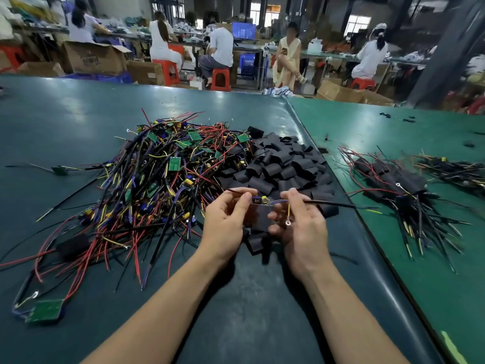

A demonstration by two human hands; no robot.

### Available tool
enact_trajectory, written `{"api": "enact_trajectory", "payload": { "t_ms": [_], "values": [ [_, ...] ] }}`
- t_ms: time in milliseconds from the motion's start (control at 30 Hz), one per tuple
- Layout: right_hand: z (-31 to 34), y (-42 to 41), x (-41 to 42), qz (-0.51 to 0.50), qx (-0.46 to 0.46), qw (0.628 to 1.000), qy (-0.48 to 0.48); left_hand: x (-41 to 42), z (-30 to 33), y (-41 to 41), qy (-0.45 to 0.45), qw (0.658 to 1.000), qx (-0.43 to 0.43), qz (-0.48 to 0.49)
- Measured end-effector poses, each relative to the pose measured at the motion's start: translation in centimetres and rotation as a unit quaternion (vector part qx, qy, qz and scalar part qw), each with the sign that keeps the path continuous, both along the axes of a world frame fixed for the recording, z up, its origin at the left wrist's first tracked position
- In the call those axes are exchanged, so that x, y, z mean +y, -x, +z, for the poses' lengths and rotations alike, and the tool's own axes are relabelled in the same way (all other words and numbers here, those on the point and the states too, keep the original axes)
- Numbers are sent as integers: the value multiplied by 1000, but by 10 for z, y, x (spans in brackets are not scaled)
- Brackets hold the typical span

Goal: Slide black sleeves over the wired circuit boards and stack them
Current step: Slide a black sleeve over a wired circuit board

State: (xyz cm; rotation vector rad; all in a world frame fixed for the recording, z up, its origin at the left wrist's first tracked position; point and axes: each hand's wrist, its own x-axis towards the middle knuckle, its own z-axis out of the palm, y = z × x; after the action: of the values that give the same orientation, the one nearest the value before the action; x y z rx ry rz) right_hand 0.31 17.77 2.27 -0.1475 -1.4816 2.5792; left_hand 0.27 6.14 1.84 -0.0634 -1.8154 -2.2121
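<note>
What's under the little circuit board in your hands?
A black sleeve sits just below the circuit board, between the left hand and right hand. Fingers hide its edges.

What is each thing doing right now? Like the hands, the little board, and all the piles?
left hand: pinches one end of the board
right hand: pinches the board's wires
circuit board: held above the table, bare, no sleeve on
pile of wired boards: tangled, unsleeved
black sleeves: loose heap, empty
sleeved boards: stacked on the green mat
</note>
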Motion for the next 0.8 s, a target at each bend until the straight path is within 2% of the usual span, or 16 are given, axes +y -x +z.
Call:
{"api": "enact_trajectory", "payload": {
  "t_ms": [167,300,533,633,733,767,800],
  "values": [
    [-2,-2,-3,58,-6,997,-45,-3,-3,0,-23,1000,-20,-2],
    [-1,-1,-1,68,-21,997,-26,-3,-2,1,-83,995,-55,-14],
    [3,-1,2,59,-35,997,38,-4,-4,5,-109,990,-75,-40],
    [4,-3,3,65,-16,997,30,-5,-2,4,-100,990,-77,-65],
    [2,-1,5,19,-11,999,-25,-6,3,1,-46,996,-44,-62],
    [2,1,8,-11,-17,999,-29,-9,2,-1,31,998,-13,-47],
    [2,3,12,-43,-25,999,-15,-14,0,-2,161,986,36,-22]
  ]
}}
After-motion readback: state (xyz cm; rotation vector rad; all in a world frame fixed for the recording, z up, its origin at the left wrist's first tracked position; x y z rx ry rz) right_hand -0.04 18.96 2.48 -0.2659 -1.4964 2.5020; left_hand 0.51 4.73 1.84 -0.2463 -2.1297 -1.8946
